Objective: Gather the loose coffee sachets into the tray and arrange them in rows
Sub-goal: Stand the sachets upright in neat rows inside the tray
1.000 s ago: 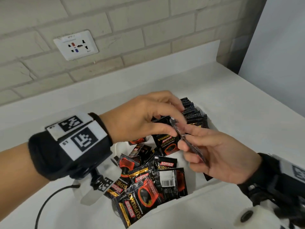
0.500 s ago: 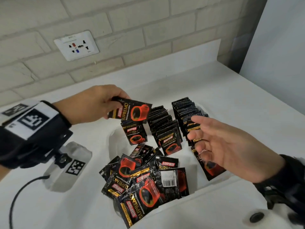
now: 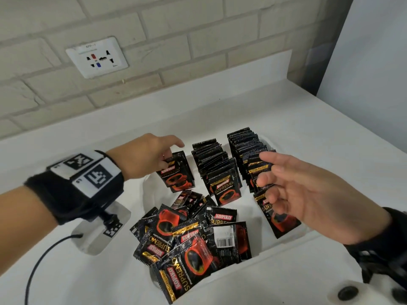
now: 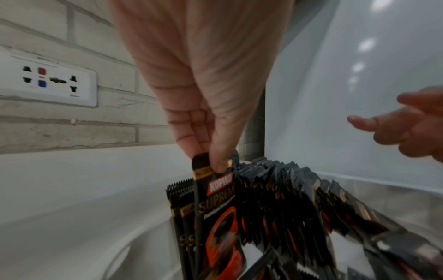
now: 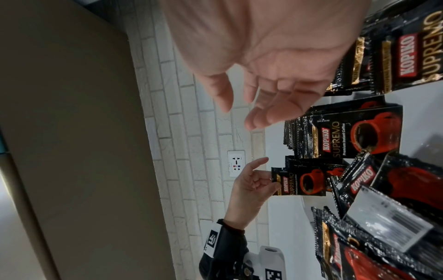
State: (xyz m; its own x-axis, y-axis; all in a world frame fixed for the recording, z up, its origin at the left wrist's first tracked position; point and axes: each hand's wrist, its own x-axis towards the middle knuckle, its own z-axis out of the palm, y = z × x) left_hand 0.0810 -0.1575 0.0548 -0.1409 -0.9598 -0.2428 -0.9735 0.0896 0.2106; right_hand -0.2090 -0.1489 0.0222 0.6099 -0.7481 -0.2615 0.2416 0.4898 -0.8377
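Head view: the white tray (image 3: 286,245) holds three upright rows of black Kopiko sachets (image 3: 222,170) at its far end and a loose heap of sachets (image 3: 187,241) at its near end, with a bare strip of tray floor between them. The right hand (image 3: 308,194) hovers over the tray's right row, fingers spread and holding nothing. The left hand (image 3: 147,157) pinches the top edge of one sachet (image 3: 177,175), upright at the tray's left row.
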